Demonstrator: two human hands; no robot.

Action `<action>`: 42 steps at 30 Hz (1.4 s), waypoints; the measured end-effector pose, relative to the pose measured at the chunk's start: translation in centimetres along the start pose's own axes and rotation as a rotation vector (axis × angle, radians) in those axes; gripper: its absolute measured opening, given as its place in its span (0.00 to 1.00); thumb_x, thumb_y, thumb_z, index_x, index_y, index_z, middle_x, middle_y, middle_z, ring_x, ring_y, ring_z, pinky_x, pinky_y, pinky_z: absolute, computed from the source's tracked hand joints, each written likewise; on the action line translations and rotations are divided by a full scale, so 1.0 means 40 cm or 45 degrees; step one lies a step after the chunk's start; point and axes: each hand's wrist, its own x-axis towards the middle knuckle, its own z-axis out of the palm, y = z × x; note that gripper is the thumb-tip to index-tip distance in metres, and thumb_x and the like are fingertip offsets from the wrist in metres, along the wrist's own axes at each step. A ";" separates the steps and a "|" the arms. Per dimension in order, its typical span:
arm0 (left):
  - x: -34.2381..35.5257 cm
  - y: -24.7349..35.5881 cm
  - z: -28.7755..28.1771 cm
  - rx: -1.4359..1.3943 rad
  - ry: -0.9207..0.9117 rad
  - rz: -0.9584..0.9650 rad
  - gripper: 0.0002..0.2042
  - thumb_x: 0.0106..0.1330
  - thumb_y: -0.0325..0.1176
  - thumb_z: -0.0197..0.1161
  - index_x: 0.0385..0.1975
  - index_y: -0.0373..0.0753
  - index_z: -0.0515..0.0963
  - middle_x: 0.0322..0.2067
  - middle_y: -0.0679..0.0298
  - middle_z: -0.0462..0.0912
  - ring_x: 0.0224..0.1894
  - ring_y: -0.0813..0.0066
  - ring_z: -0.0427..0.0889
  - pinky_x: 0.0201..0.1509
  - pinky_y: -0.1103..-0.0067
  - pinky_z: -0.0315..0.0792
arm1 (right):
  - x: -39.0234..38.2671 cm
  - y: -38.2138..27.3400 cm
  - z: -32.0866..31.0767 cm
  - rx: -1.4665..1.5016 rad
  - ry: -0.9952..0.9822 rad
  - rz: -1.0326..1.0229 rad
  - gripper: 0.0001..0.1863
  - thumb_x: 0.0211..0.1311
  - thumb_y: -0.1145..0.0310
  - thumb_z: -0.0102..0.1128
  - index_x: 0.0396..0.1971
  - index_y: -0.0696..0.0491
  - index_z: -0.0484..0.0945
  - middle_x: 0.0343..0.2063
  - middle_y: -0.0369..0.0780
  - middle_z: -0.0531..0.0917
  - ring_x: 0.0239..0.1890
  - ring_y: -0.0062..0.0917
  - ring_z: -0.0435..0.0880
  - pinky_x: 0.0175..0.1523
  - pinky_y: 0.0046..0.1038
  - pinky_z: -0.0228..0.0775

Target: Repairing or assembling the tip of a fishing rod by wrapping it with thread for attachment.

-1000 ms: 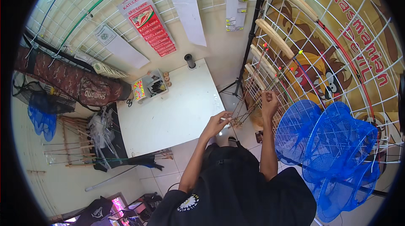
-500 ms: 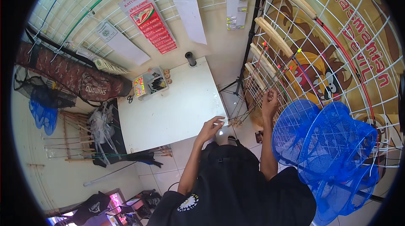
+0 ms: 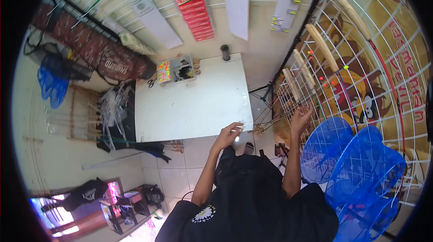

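A bundle of thin rods [image 3: 259, 129] lies just off the near right corner of the white table [image 3: 203, 106], slanting toward the wooden rod handles [image 3: 321, 45]. The person's right hand [image 3: 303, 118] is beside its upper part, fingers curled; from where I stand I can't tell whether they pinch a rod. The left hand [image 3: 228, 136] hovers by the table corner, its thumb and fingers parted, with nothing visible in them. I'd judge the rods light and springy, easily snapped or tangled, and best gathered near their thicker, tan ends.

On the table, a clear compartment box [image 3: 186, 81] holds bright red-and-yellow pieces [image 3: 164, 71] on one side and dark, indistinct items [image 3: 184, 72] on the other. A long camouflage bag [image 3: 90, 41] lies beyond; its contents are hidden.
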 end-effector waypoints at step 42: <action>-0.733 -0.452 -1.104 -0.302 1.794 0.245 0.14 0.63 0.29 0.65 0.43 0.38 0.68 0.39 0.63 0.73 0.33 0.79 0.76 0.40 0.84 0.70 | -0.983 -0.579 0.605 0.691 -0.345 0.135 0.13 0.64 0.79 0.47 0.49 0.57 0.65 0.42 0.40 0.71 0.25 0.18 0.76 0.20 0.18 0.73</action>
